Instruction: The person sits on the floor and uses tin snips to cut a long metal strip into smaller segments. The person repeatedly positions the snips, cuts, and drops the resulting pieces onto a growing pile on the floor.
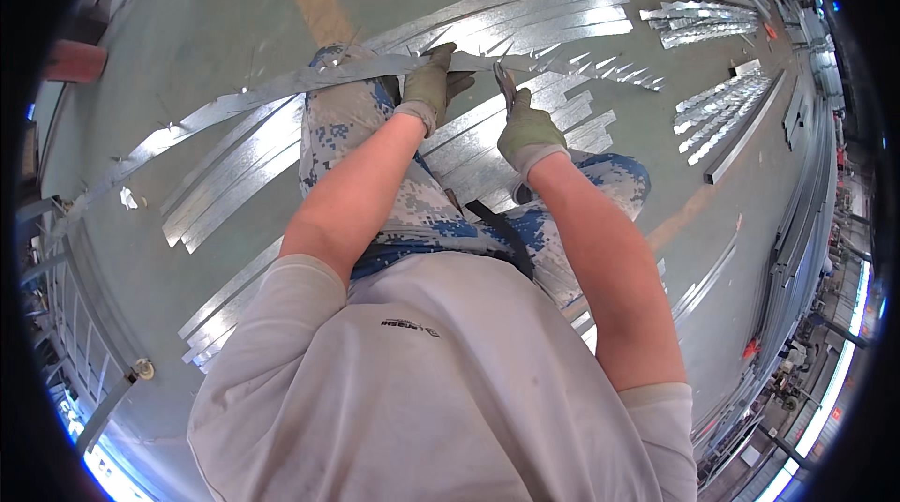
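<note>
My left hand (430, 88), in a green work glove, is closed around a long, thin galvanized metal strip (314, 78). The strip lies across my thigh, runs far off to the left and has pointed tabs standing up from it; more tabs show at its right end. My right hand (531, 134), also gloved, grips a metal hand tool like pliers or snips (505, 87). Its jaws reach the strip's edge just right of my left hand; whether they close on the metal cannot be made out. Flat metal strips (478, 141) lie beneath, between my legs.
More flat strips (562, 14) lie fanned on the floor ahead, others (234, 169) at left. Bundles of notched strips (717, 113) and long metal profiles (797, 211) are at right. A red object (77, 61) stands far left, near a metal frame (89, 314).
</note>
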